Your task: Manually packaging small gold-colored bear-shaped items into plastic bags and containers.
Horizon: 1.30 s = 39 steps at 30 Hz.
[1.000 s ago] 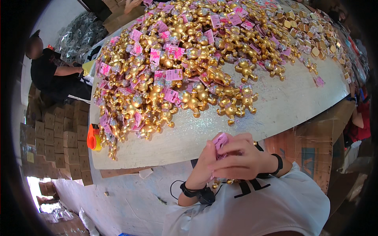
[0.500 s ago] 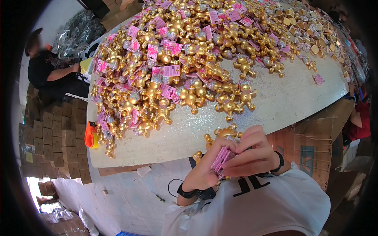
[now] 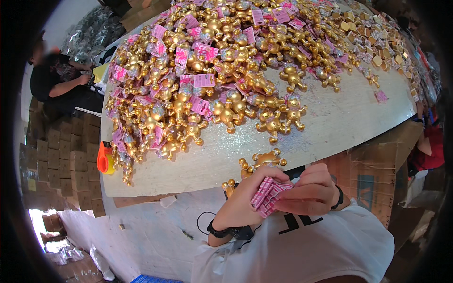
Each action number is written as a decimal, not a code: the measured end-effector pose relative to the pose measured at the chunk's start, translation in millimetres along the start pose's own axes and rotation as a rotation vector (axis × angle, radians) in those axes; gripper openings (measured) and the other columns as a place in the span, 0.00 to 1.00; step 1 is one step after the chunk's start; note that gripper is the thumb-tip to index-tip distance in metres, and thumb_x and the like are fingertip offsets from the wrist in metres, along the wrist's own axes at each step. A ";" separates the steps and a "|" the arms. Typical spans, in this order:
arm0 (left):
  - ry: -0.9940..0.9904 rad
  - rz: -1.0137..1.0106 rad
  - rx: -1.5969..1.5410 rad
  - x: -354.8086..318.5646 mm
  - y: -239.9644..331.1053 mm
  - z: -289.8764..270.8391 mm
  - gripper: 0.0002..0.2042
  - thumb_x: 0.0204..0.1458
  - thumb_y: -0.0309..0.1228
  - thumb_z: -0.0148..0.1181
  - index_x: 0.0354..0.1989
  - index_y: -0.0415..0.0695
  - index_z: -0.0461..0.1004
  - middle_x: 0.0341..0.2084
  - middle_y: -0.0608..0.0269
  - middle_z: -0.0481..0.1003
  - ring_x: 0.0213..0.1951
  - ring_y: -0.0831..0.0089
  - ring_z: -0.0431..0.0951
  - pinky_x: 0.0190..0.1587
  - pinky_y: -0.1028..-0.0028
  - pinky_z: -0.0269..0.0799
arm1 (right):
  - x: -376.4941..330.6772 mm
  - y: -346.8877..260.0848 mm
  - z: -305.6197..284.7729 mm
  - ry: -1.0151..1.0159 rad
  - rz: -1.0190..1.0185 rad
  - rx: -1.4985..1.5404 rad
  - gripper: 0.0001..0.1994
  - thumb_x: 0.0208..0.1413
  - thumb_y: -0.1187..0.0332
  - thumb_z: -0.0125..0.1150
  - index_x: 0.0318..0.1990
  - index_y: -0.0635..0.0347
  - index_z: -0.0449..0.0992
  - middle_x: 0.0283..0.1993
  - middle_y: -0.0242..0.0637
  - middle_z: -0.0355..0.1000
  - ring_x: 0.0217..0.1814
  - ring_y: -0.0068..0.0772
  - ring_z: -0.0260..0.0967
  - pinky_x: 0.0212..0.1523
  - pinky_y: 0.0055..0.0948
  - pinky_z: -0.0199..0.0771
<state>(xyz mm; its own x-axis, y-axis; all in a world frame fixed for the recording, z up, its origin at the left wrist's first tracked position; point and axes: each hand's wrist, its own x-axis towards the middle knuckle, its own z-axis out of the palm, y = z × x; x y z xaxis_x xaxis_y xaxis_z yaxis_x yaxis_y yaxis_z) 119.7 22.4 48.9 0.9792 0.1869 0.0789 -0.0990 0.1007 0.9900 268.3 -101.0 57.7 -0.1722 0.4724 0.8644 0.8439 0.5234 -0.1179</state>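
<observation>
A small stack of pink-and-white printed cards (image 3: 267,197) is gripped in my left hand (image 3: 247,189), just off the table's near edge. My right hand (image 3: 313,188) has its fingers bent at the right side of the cards, pinching the edge of one; the exact hold of its fingertips is partly hidden. Just beyond my hands a gold bear-like figure (image 3: 265,159) lies at the table edge, with further gold round parts (image 3: 230,186) left of my left forearm. A large heap of similar gold figures (image 3: 231,111), many with pink cards attached, covers much of the table.
The pale table (image 3: 330,127) has a curved near edge. An orange-and-yellow tape roll (image 3: 104,158) stands at its left edge. Small gold-and-white pieces (image 3: 377,52) lie at the far right. Stacked cartons (image 3: 71,160) and a person in black (image 3: 56,80) are at left; cardboard (image 3: 368,174) stands at right.
The cards have tilted so their printed faces show more, and they are fanned apart. My right hand has moved slightly right and down. The person at left has shifted their arm.
</observation>
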 end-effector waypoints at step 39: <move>0.149 -0.276 -0.013 -53.8 -5.1 5.7 0.20 0.47 0.22 0.53 0.52 0.37 0.65 0.45 0.56 0.69 0.47 0.67 0.71 0.48 0.70 0.68 | 1.9 -41.3 32.2 -0.367 0.079 -0.171 0.18 0.54 0.64 0.51 0.50 0.63 0.69 0.56 0.42 0.67 0.59 0.42 0.64 0.56 0.42 0.65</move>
<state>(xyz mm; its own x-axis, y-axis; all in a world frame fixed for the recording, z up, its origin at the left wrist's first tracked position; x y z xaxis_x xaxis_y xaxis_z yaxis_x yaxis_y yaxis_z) 68.5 6.3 40.3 0.9328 0.2917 -0.2118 0.1640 0.1800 0.9699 216.7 -98.9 48.4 -0.2469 0.7444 0.6204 0.9287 0.3646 -0.0679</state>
